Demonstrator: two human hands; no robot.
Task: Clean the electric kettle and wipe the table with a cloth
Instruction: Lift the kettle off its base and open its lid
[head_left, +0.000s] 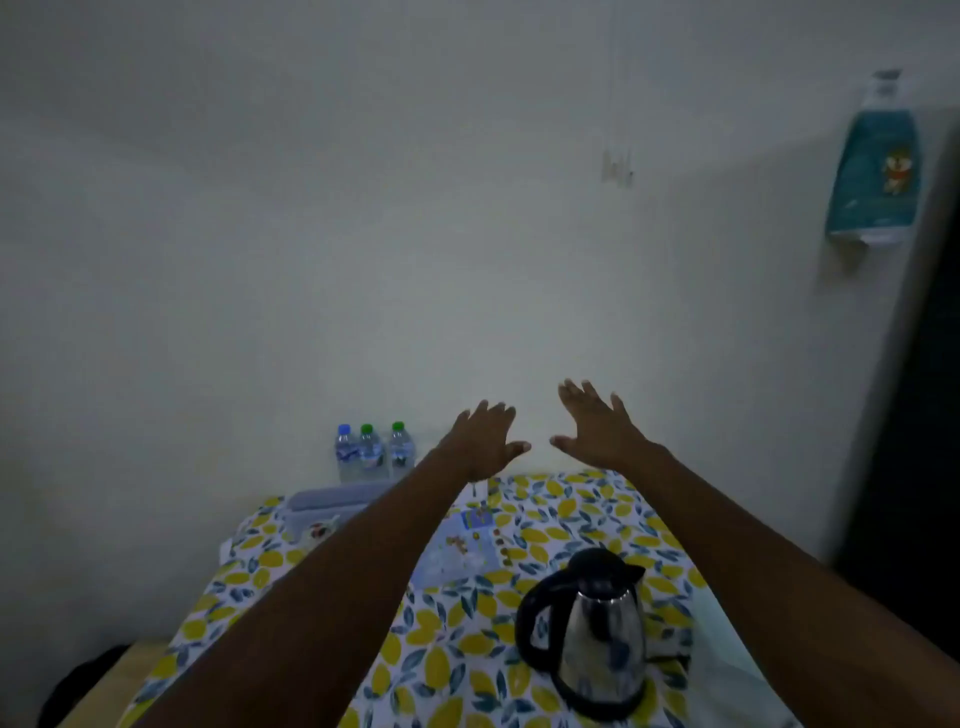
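Note:
A steel electric kettle with a black lid, handle and base stands on the table, which is covered in a lemon-print cloth. Both my arms reach forward over the table, well past the kettle. My left hand and my right hand are held out side by side above the table's far edge, palms down, fingers spread, holding nothing. A folded pale blue cloth lies at the far left of the table, partly hidden by my left forearm.
Three water bottles stand against the white wall at the far left. A printed paper or packet lies mid-table. A teal packet hangs on the wall at upper right. A dark doorway is at the right.

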